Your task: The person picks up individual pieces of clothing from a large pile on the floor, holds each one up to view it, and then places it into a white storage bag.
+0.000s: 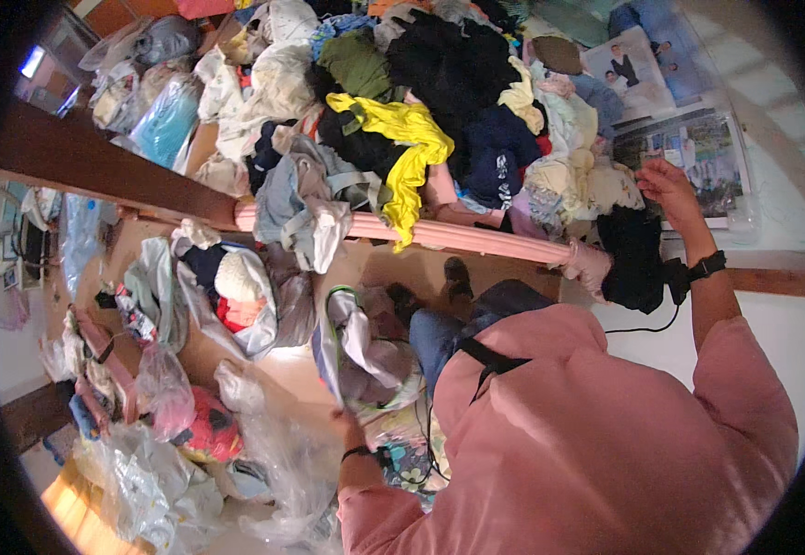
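By the lower left, my left hand [345,427] is at the near edge of an open fabric bag [365,347] with green trim. Its fingers appear closed on the bag's edge, partly hidden. Pale grey and white cloth lies inside the bag. My right hand [669,190] is raised at the right end of the clothes pile, fingers curled in, with nothing visible in them. Just left of it are cream-coloured clothes [610,185], and a black garment [632,259] hangs below. Across the heap lies a yellow garment [407,139].
A pink-covered rail [476,236] runs along the pile's near edge, joining a dark wooden beam [106,166]. Another bag of clothes [236,296] stands at left. Clear plastic bags [157,490] cover the lower left floor. Photographs [629,74] lie at the upper right.
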Demonstrator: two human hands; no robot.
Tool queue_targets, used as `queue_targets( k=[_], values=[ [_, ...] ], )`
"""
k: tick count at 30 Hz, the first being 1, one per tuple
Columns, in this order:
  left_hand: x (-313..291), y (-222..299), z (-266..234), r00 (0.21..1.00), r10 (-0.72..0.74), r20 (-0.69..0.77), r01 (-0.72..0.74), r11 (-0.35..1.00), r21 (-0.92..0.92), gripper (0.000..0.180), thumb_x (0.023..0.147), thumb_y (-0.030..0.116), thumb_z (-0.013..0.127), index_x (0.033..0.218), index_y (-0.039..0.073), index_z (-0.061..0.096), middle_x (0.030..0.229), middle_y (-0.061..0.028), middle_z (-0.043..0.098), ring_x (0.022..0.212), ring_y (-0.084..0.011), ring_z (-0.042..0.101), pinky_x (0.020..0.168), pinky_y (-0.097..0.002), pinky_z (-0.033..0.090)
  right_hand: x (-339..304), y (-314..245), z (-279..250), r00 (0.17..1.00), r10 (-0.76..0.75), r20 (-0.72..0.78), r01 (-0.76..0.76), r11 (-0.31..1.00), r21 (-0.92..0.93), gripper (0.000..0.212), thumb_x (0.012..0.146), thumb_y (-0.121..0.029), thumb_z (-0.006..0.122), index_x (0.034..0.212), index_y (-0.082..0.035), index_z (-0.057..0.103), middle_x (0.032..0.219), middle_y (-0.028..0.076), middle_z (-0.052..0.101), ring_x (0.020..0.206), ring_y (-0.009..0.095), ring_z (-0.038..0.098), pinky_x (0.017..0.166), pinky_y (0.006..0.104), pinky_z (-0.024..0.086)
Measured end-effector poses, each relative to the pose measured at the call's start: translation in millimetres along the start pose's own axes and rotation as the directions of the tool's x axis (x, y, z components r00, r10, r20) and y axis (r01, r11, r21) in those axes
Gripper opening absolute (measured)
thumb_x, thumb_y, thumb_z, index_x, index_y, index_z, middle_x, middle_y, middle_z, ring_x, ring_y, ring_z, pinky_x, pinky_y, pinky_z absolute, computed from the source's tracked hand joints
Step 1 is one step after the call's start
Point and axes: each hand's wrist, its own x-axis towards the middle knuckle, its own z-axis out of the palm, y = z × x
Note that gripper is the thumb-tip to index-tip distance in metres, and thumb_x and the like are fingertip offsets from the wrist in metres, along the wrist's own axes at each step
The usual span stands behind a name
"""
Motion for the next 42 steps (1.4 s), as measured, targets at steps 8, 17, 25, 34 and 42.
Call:
queue_targets(
  k=[8, 17, 25, 34, 42],
  values=[
    [8.1, -25.9, -91.4, 0.989, -0.017, 0.146, -0.094, 0.692, 0.716, 0.024, 0.082, 0.013, 0.056, 0.106, 0.008, 0.058, 0.103, -0.0088, 0.061, 0.098, -0.0207, 0.056, 0.075, -0.0309, 0.047, -3.8, 16.5, 17.5, 0.975, 0.201, 0.093, -0.215, 0.958, 0.190, 0.022, 0.087, -0.021, 0.061, 0.104, -0.008, 0.058, 0.091, 0.002, 0.063, 0.077, 0.012, 0.060, 0.068, 0.0257, 0.048],
    [-43.5, 34.2, -63.4, 0.932, -0.362, -0.005, 0.206, 0.541, -0.815, 0.016, 0.083, 0.011, 0.058, 0.094, 0.007, 0.049, 0.071, -0.0049, 0.051, 0.058, -0.0162, 0.047, 0.049, -0.0290, 0.038, -9.2, 93.3, 44.3, 0.811, 0.456, 0.367, -0.332, 0.875, -0.353, 0.020, 0.083, -0.023, 0.063, 0.093, -0.005, 0.061, 0.081, 0.003, 0.061, 0.074, 0.015, 0.058, 0.066, 0.0288, 0.048],
    [-130.3, 67.7, -51.6, 0.964, -0.261, 0.050, 0.167, 0.449, -0.878, 0.014, 0.085, 0.006, 0.057, 0.080, 0.008, 0.044, 0.064, -0.0008, 0.045, 0.054, -0.0125, 0.041, 0.047, -0.0273, 0.034, 93.3, 199.4, 0.7, 0.756, 0.654, 0.029, -0.483, 0.528, 0.698, 0.063, 0.086, -0.025, 0.062, 0.134, 0.003, 0.032, 0.135, 0.017, 0.037, 0.112, 0.029, 0.049, 0.092, 0.0383, 0.045],
    [-189.3, 143.7, -61.6, 0.981, -0.168, -0.095, -0.030, 0.354, -0.935, 0.014, 0.089, 0.007, 0.055, 0.081, 0.010, 0.043, 0.067, -0.0001, 0.047, 0.058, -0.0113, 0.044, 0.055, -0.0274, 0.039, 141.2, 234.2, 2.3, 0.621, 0.774, 0.126, -0.541, 0.306, 0.784, 0.078, 0.085, -0.037, 0.063, 0.143, -0.012, 0.018, 0.137, 0.019, 0.026, 0.119, 0.036, 0.036, 0.100, 0.0498, 0.034],
    [-246.8, 181.7, -50.0, 0.986, 0.013, -0.165, -0.158, 0.378, -0.912, 0.008, 0.088, 0.005, 0.056, 0.090, 0.008, 0.048, 0.074, -0.0015, 0.052, 0.062, -0.0110, 0.050, 0.059, -0.0249, 0.043, 195.3, 261.3, 7.6, 0.526, 0.832, 0.177, -0.617, 0.230, 0.752, 0.065, 0.076, -0.068, 0.055, 0.112, -0.014, 0.054, 0.112, 0.007, 0.049, 0.095, 0.026, 0.038, 0.076, 0.0454, 0.033]
  ],
)
